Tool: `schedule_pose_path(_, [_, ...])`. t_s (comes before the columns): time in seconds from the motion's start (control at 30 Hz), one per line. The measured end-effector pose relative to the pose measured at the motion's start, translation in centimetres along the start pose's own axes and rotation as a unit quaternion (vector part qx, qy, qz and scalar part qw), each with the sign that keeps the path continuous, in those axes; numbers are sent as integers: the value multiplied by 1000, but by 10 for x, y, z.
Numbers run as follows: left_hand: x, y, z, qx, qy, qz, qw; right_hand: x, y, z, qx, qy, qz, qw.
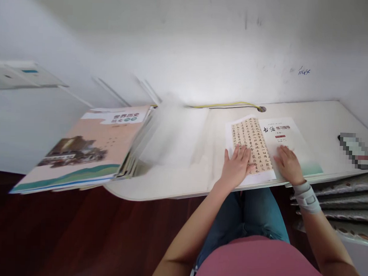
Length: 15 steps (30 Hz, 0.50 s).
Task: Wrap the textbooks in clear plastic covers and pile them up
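Note:
An open calligraphy workbook (282,127) lies on the white desk, its title page on the right and a tan sheet of brush-written characters (244,132) on the left. My left hand (236,164) rests flat on the left page with its fingers spread. On the lower part of the title page lies my right hand (289,164), palm down, fingers apart and a little bent. A pale wrap circles my right wrist. Neither hand grips anything.
At the left end, a stack of books topped by a pink history book (93,147) reaches past the desk's rounded edge. A blurred whitish sheet-like thing (172,133) lies beside it. Right stands a pixelated dark-edged device (357,150). A yellow cable (224,104) runs along the wall.

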<state>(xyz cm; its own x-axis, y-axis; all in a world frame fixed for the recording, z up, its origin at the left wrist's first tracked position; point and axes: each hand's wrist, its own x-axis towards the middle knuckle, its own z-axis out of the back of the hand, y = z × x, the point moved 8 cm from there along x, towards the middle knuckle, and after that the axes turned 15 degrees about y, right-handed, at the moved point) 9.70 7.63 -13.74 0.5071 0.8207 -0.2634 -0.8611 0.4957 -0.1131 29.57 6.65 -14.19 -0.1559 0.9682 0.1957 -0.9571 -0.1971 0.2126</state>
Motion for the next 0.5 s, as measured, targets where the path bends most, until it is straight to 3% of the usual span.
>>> schedule_pose_path(0.13, [20,5,-15,-10,60,0,998,-4,2,-17,-58,22,9,998])
schedule_pose_path(0.33, [-3,31,-10,9,61,33,998,-4,9,-11,-86,28,9,996])
schedule_pose_path(0.5, [11,11,4,-18,41,25,999,-4,12,-11,-109,34,5,993])
